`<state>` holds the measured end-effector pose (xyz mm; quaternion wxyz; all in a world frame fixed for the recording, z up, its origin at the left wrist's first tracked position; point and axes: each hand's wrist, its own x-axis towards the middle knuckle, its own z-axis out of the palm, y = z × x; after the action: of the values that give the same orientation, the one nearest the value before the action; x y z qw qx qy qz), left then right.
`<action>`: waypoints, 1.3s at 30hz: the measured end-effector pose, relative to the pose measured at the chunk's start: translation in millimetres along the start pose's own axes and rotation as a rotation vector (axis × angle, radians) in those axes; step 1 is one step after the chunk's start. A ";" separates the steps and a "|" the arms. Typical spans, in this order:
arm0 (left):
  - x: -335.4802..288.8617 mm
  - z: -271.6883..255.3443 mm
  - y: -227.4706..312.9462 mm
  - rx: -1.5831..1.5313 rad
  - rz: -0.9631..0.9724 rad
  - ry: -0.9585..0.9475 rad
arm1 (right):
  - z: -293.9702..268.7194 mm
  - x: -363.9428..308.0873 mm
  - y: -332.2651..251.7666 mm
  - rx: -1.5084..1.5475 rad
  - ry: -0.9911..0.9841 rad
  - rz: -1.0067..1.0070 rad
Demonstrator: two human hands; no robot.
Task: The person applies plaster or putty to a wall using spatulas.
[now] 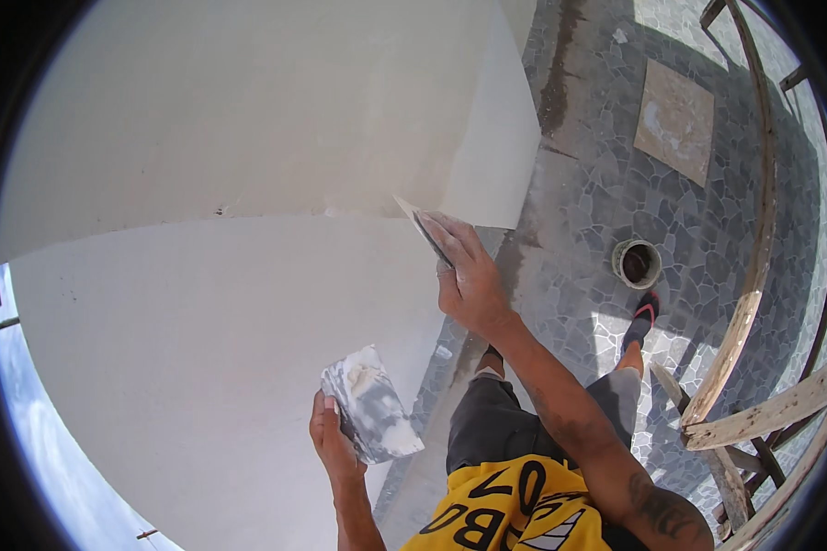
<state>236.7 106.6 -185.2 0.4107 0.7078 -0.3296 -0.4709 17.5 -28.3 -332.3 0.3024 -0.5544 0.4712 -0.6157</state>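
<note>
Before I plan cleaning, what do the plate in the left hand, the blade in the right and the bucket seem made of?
Plate: metal or plastic, hard to tell; smooth grey patches show through white smears.
Blade: possibly metal or stiff plastic; thin and straight, pale at the tip, dark grey further back.
Bucket: probably plastic; pale, dull wall with a round rim.

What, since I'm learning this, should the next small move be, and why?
Probably draw the blade in the right hand along the wall: its edge is at or near it, and the plate in the left hand carries pale paste.
</note>
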 end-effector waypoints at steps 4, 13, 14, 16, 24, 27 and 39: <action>-0.7 1.3 1.6 -0.010 0.030 0.005 | -23.8 80.0 51.3 -0.024 0.267 0.162; 0.5 6.3 1.0 -0.016 0.024 0.003 | -61.5 174.3 103.5 -0.206 0.257 -0.015; 0.3 7.4 2.2 0.006 0.000 0.039 | -60.1 169.0 96.6 -0.202 0.228 0.020; 0.9 8.9 4.5 -0.006 0.026 -0.004 | -53.3 151.1 79.9 -0.196 0.194 0.054; -3.6 23.8 17.8 0.038 0.018 0.070 | 14.1 3.3 1.9 -0.121 0.085 -0.049; -9.3 29.6 25.7 0.039 0.032 0.090 | 7.0 -19.6 -7.2 -0.072 0.001 -0.098; -0.4 30.2 31.2 0.012 0.023 0.002 | -95.9 116.0 41.7 0.205 0.312 0.338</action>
<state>205.8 84.9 -163.8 0.4121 0.7069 -0.3402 -0.4635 -105.0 -124.2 -318.7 0.3794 -0.3321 0.5333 -0.6792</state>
